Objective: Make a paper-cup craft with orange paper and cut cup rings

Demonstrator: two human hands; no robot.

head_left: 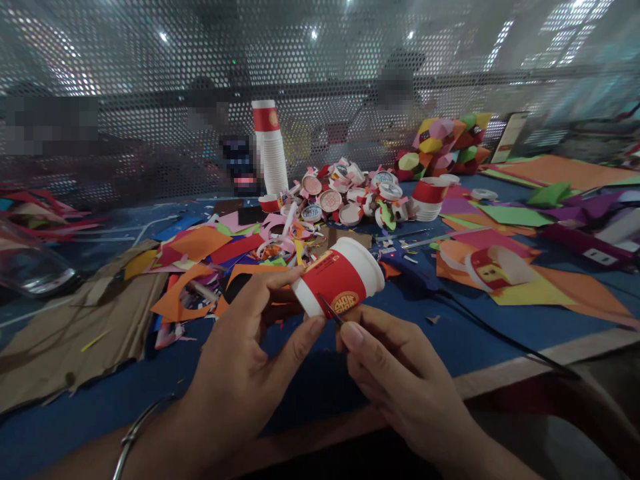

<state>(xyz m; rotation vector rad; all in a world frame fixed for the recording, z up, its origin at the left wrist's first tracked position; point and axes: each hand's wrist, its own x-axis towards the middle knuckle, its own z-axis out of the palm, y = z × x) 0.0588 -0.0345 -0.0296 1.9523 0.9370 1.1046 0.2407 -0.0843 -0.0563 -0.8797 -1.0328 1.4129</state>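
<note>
A red and white paper cup (343,277) lies tilted on its side in the air, its rim to the upper right. My left hand (260,333) grips it by the base end, fingers behind and thumb along the lower edge. In my right hand (385,353), thumb and forefinger pinch a thin, dark pointed blade (331,310). Its tip lies against the cup's red band, beside the yellow round logo. Whatever handle the blade has is hidden in my fingers.
Behind the cup are a heap of cut cup pieces (330,200) and a tall cup stack (274,160). Coloured paper scraps (200,243) and cardboard (95,340) spread left. A blue corded glue gun (413,277) lies right, near a cut cup (430,197).
</note>
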